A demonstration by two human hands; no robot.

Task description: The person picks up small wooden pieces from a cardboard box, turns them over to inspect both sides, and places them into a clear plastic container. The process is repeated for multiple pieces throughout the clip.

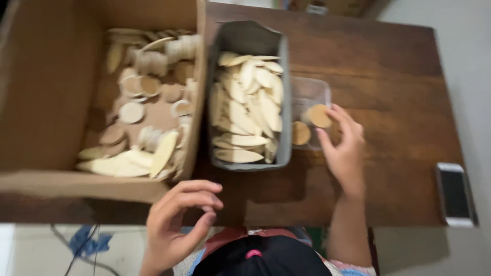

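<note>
A grey tray stands in the middle of the brown wooden counter. It is full of pale, leaf-shaped wood pieces.

Just right of the tray, touching its side, is a small clear tub. Two round brown discs lie in the tub. One disc is by the far right edge, and the other disc is nearer the tray.

The right hand is just right of the tray, at the tub. Its fingers are spread and bent, and the fingertips are at the first disc. The picture is too blurry to tell if the hand's grip has closed on the disc or only touches it.

The left hand is in front of the tray and a bit to its left, at the near edge of the counter. Its fingers curl loosely toward the thumb, so the grip is narrow. It looks like it holds nothing, but the blur makes this hard to be sure of.

Left of the tray, right up against it, is a big cardboard box. In it lie more pale leaf shapes and many round wood pieces, some in little stacks.

Well to the right of the tray, near the counter's right edge, lies a phone with a dark screen.
</note>
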